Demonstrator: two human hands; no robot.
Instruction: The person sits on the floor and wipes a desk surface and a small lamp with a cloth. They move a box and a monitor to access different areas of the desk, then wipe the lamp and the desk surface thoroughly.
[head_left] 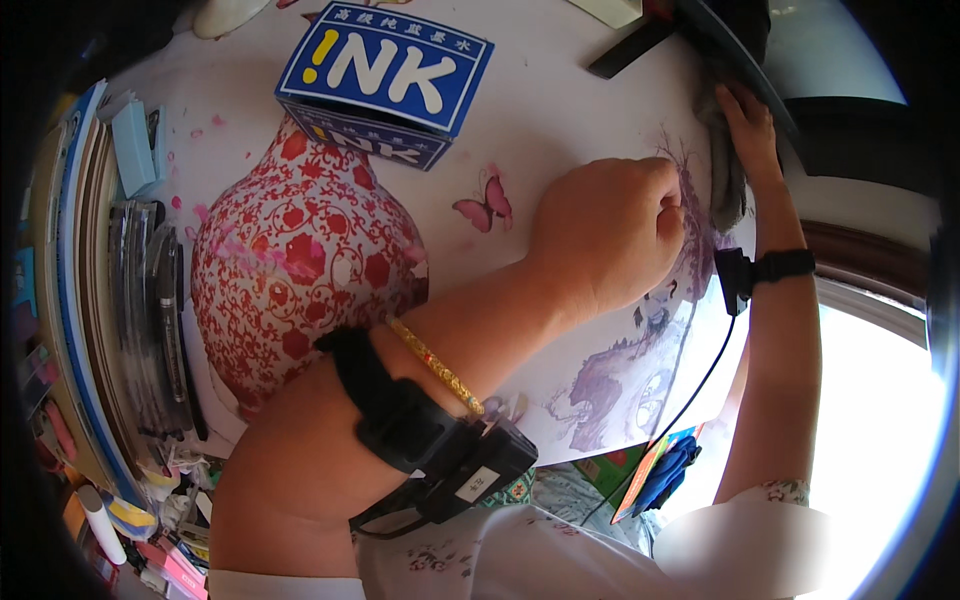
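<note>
From my end of the link, the biggest thing in view is the pale tabletop point(545, 110), and across its left part spreads a red-and-white vase print point(310, 250). A blue box point(385, 65) with white and yellow lettering sits over the neck of that print, well apart from both hands. The left hand point(610, 230) is curled into a fist over the middle of the surface; its palm side is hidden, so I can't say whether anything is inside. The grey cloth point(730, 195), which I take to be the thing being worked with, lies bunched along the right side, just beside a dark panel point(755, 75). The right hand point(748, 135) reaches up against it with fingers extended, and I can't tell whether they pinch it or merely rest there. To handle it well, I'd spread those fingers flat, press evenly through the cloth and favour short strokes, so knuckles don't knock the panel. The wrist module point(735, 280) on that arm trails a cable I'd want clear of the cloth. Smallest is a pink printed butterfly point(485, 205), just left of the fist.
</note>
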